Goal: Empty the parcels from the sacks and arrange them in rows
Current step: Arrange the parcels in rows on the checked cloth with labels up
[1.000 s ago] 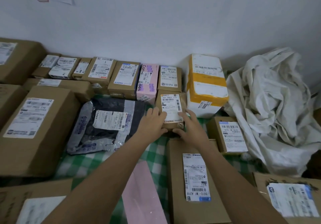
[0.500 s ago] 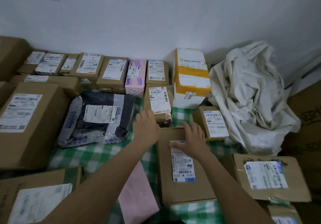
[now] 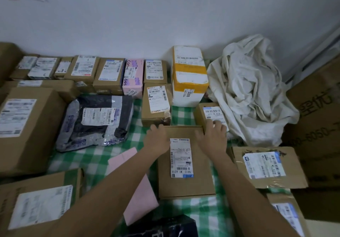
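Fingers of the left hand [image 3: 157, 140] lay flat and relaxed on the far left corner of the square brown box [image 3: 185, 163], grasping nothing; fingers of the right hand [image 3: 213, 137] were spread over its far right corner, also loose, reaching toward the small labelled box [image 3: 211, 115] just beside it. Whether any fingertip hooked the far edge could not be told. The square box sat flat on the green checked cloth [image 3: 92, 161], label up, not yet pushed into line.

Nearest the camera, unsorted parcels lay loose: a brown box [image 3: 38, 205] at lower left, a pink flat envelope [image 3: 136, 187] touching the square box's left side, a dark poly bag [image 3: 165, 227] at the bottom edge, a torn flat carton [image 3: 265, 166] on the right.

Mid-distance: a grey-black poly mailer [image 3: 95, 120] and a tall brown box [image 3: 156, 104] looked like the start of a second row, with a big box [image 3: 27, 126] on the left.

Farthest, against the wall, one row looked finished: small brown boxes, a pink box [image 3: 132, 78], a white-and-yellow taped box [image 3: 189, 76]. The white sack [image 3: 252, 93] lay crumpled and slack at far right, probably emptied.

Judgement: roughly half done; back row set, second row partly built, near parcels left to place.
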